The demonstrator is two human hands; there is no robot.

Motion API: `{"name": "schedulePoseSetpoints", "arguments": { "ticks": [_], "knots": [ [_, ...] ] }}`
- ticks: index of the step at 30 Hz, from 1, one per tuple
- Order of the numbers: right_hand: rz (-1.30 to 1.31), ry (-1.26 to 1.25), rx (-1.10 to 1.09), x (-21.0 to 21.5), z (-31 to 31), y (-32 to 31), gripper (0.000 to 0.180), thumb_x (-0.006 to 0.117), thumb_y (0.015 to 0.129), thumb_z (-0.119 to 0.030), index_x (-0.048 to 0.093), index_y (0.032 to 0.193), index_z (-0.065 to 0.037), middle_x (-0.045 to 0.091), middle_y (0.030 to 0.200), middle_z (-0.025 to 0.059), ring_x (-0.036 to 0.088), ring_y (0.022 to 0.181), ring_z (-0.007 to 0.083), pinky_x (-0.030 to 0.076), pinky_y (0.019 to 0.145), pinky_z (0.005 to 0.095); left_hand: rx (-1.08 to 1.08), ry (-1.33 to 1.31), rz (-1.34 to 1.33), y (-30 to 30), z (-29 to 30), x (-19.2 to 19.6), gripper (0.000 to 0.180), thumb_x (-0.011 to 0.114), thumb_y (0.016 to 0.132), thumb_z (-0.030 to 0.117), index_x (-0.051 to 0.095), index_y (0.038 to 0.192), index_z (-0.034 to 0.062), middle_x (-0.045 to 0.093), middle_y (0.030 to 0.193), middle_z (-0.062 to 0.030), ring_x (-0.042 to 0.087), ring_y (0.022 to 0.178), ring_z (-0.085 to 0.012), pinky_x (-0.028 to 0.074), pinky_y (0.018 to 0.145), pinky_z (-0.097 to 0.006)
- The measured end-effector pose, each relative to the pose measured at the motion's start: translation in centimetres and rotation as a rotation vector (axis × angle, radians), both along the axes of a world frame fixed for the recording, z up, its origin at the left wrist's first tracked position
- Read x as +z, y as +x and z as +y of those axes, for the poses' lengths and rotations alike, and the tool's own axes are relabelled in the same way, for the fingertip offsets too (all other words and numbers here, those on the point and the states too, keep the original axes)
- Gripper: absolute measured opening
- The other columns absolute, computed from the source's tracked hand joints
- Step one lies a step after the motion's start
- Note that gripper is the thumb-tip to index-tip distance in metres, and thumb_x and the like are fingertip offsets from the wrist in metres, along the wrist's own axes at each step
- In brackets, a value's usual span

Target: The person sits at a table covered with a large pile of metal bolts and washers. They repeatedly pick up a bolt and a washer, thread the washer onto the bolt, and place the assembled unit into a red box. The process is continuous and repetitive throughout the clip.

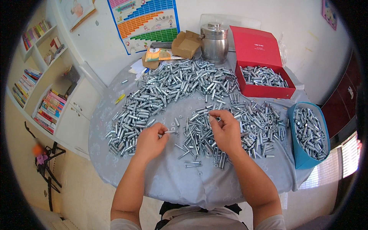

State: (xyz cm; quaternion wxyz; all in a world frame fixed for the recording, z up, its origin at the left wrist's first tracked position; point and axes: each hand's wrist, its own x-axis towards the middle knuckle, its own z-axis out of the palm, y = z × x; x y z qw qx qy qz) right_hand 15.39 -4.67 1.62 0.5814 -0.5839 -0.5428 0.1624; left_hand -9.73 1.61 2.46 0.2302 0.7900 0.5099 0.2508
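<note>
My left hand [151,141] is closed in a pinch on a thin metal bolt [170,132], which points right over the cloth. My right hand [227,132] hovers at the pile of loose bolts and nuts [198,142], its thumb and forefinger pressed together; what they hold, if anything, is too small to make out. Beyond my hands, a curved heap of shiny metal sleeves and bolts [180,78] runs from the back of the table down its left side. A few washers [173,125] and a short sleeve [176,122] lie between my hands.
A red box [264,91] of metal pieces, lid raised, stands at the back right. Beside it is a blue-green bin [311,163] filled with bolts. A steel canister [214,44] and a small cardboard box [186,44] sit at the back. A yellow pen [120,99] lies left.
</note>
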Motion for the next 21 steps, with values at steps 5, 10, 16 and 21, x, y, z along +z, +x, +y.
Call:
{"name": "schedulePoseSetpoints", "arguments": {
  "ticks": [5, 10, 16, 21],
  "knots": [
    [0.018, -0.157, 0.130, 0.3, -0.2, 0.1, 0.026, 0.062, 0.097, -0.024, 0.071, 0.092, 0.000, 0.065, 0.066, 0.0069, 0.056, 0.058, 0.0136, 0.045, 0.057, 0.0292, -0.209, -0.376, -0.646, 4.3, 0.6, 1.7, 0.016, 0.070, 0.089, 0.006, 0.068, 0.104, 0.0012, 0.072, 0.084, -0.0058, 0.063, 0.065, -0.0084, 0.045, 0.052, -0.021],
    [0.199, -0.215, 0.231, 0.3, 0.0, 0.7, 0.016, 0.063, 0.097, -0.016, 0.069, 0.097, -0.001, 0.066, 0.077, 0.0016, 0.054, 0.065, 0.0069, 0.044, 0.059, 0.0248, -0.205, -0.486, -0.762, 7.2, 0.5, 2.0, 0.017, 0.070, 0.091, 0.010, 0.068, 0.105, 0.0013, 0.074, 0.088, -0.0072, 0.060, 0.055, -0.0064, 0.041, 0.044, -0.019],
    [0.381, -0.175, 0.261, 0.9, 0.0, 0.5, 0.019, 0.066, 0.094, -0.010, 0.066, 0.110, 0.001, 0.067, 0.091, 0.0043, 0.060, 0.080, 0.0082, 0.049, 0.067, 0.0246, -0.165, -0.553, -0.885, 7.1, 1.1, 0.2, 0.015, 0.070, 0.091, 0.011, 0.069, 0.102, 0.0022, 0.074, 0.085, -0.0082, 0.059, 0.052, -0.0075, 0.039, 0.040, -0.019],
    [0.292, -0.213, 0.275, -0.7, 0.5, 1.1, 0.020, 0.068, 0.093, -0.010, 0.067, 0.110, 0.000, 0.067, 0.094, 0.0047, 0.058, 0.070, 0.0079, 0.049, 0.064, 0.0251, -0.184, -0.586, -0.929, 7.0, 0.9, -0.5, 0.014, 0.071, 0.091, 0.011, 0.068, 0.102, 0.0028, 0.074, 0.085, -0.0083, 0.059, 0.051, -0.0078, 0.038, 0.039, -0.019]
  ]
}}
